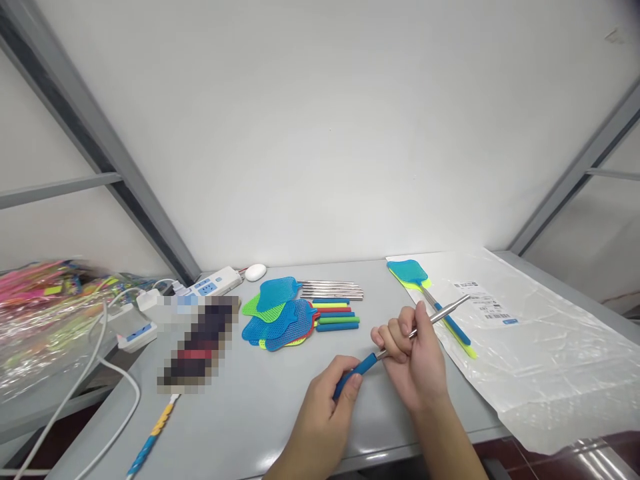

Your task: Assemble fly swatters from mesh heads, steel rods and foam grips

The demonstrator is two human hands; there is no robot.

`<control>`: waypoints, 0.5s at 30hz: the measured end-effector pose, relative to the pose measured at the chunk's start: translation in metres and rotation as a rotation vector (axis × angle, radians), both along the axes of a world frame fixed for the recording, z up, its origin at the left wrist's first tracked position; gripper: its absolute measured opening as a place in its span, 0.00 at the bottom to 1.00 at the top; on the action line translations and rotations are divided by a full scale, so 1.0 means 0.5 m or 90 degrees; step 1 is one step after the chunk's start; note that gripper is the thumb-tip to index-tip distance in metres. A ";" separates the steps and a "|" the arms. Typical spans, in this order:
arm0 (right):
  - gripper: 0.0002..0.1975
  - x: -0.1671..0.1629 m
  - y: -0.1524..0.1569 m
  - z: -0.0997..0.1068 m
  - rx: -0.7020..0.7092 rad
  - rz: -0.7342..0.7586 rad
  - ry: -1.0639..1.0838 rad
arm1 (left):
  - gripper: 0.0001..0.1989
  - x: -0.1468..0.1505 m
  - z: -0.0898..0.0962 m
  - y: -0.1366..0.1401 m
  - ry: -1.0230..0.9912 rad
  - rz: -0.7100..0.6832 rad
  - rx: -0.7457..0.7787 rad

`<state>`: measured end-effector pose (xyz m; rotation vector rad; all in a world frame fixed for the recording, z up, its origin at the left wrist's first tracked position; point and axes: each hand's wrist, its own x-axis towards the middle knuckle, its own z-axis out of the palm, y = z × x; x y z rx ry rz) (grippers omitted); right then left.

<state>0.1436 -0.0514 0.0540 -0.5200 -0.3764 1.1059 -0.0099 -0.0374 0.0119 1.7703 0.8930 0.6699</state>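
My left hand (pixel 323 410) is closed round a blue handle sleeve (pixel 367 365). The fingers of my right hand (pixel 420 367) wrap a silver metal rod (pixel 453 307), which points up and to the right. The rod's lower end meets the sleeve's upper opening; how deep it sits inside I cannot tell. Behind my hands lies a pile of blue, green, red and yellow fly swatter heads (pixel 280 320). Beside the pile are several bare metal rods (pixel 333 290) and a stack of coloured handle sleeves (pixel 337 320).
On the right, swatters with blue and yellow-green heads (pixel 407 271) lie on a white plastic mailer (pixel 545 360). To the left are a pixelated object (pixel 200 347), power strips (pixel 210 283), a white cable (pixel 135 393), a white mouse (pixel 255 272) and bagged colourful goods (pixel 45 313).
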 end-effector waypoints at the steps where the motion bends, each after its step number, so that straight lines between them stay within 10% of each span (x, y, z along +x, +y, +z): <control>1: 0.23 0.000 0.001 -0.002 -0.006 0.008 0.014 | 0.15 -0.001 0.000 -0.001 -0.004 -0.002 -0.003; 15: 0.19 -0.048 0.003 -0.045 -0.028 0.126 -0.131 | 0.13 -0.029 0.009 0.024 -0.016 -0.007 0.103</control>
